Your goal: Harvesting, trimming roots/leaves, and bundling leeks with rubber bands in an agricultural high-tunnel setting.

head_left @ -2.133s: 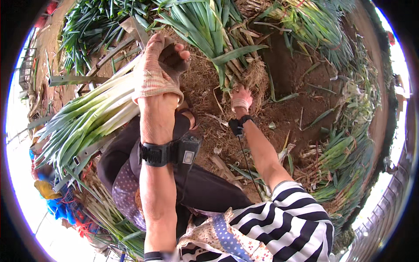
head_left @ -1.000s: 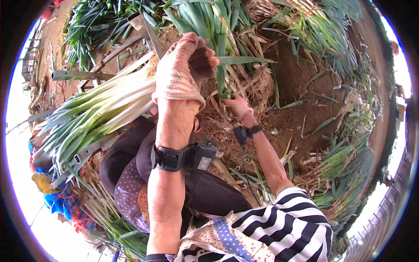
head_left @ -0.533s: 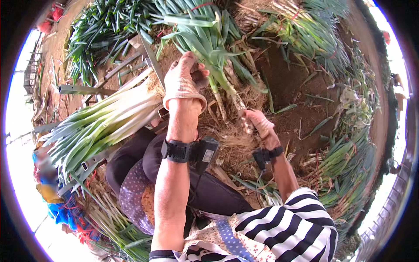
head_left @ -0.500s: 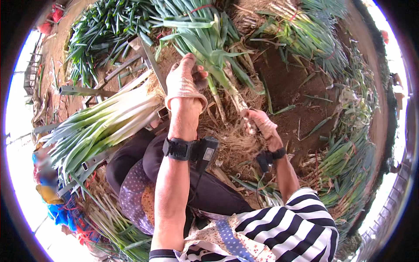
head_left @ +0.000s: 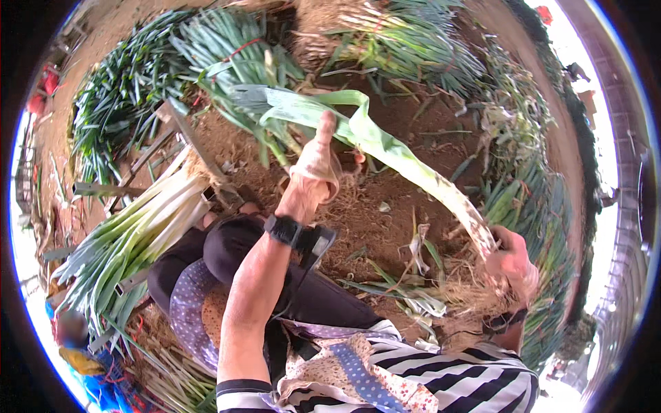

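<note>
A single large green onion [head_left: 406, 160] stretches between my two hands, its leafy end at the upper left and its dirty, rooted end at the right. My left hand [head_left: 317, 165] is closed round the leafy part, thumb on top, with most fingers hidden. At the right, my right hand [head_left: 513, 265] grips the white base just above the shaggy roots [head_left: 475, 292]. Beyond my left hand lies a bundle of green onions [head_left: 241, 62] with a red tie. Clean, pale-stemmed green onions [head_left: 148, 213] lie on a metal frame [head_left: 186, 138] beside my left knee.
Another dark green heap [head_left: 124, 76] lies at the far left, and a tied bundle [head_left: 406, 45] at the far middle. More green onions [head_left: 533, 227] line the right side. Loose peelings [head_left: 416, 299] litter the brown soil [head_left: 379, 227] before my knees.
The green onion has been drawn away from the bundle toward the right. My right hand has moved right with the root end, and the stalk now spans a wider gap between my hands.
</note>
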Demonstrator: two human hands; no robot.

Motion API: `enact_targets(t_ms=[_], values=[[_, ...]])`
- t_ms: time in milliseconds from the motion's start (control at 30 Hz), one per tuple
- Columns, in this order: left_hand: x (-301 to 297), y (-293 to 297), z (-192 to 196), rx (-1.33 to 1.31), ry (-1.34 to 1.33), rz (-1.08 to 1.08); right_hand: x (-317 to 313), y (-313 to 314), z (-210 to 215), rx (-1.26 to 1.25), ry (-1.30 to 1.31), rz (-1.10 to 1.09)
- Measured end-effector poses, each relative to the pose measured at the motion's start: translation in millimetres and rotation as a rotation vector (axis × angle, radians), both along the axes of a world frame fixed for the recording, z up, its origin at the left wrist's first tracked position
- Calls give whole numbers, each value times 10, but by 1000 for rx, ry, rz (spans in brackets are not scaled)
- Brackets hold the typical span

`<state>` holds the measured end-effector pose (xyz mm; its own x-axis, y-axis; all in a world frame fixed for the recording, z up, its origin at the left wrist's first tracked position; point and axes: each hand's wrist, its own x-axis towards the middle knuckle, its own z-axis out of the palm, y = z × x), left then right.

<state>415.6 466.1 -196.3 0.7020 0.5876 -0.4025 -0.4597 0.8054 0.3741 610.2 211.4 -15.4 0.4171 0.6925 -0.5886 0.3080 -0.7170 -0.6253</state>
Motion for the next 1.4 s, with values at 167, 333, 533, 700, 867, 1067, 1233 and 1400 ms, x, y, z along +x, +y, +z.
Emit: enact_targets(t_ms=[167, 333, 533, 700, 867, 1067, 1233, 1400], values=[[23, -156, 259, 335, -297, -78, -162, -842, -91, 378, -147, -258], [106, -80, 301, 307, -347, -204, -565, -747, -1248, 929, 1007, -659], [192, -71, 49, 253, -151, -5, -982, -2, -1616, 627, 1616, -514], [102, 1, -26, 320, 106, 125, -1025, 77, -1823, 633, 1886, -551], [45, 106, 19, 442, 208, 351, -1052, 173, -1805, 617, 1656, -545], [121, 15, 9, 969, 749, 110, -611, 326, -2440, 477, 1735, -464], [31, -83, 95, 1398, 742, -586, -635, 883, -2621, 876, 1382, -499], [-125, -12, 64, 1377, 977, -824, -342, 1090, -2563, 617, 1299, -450]])
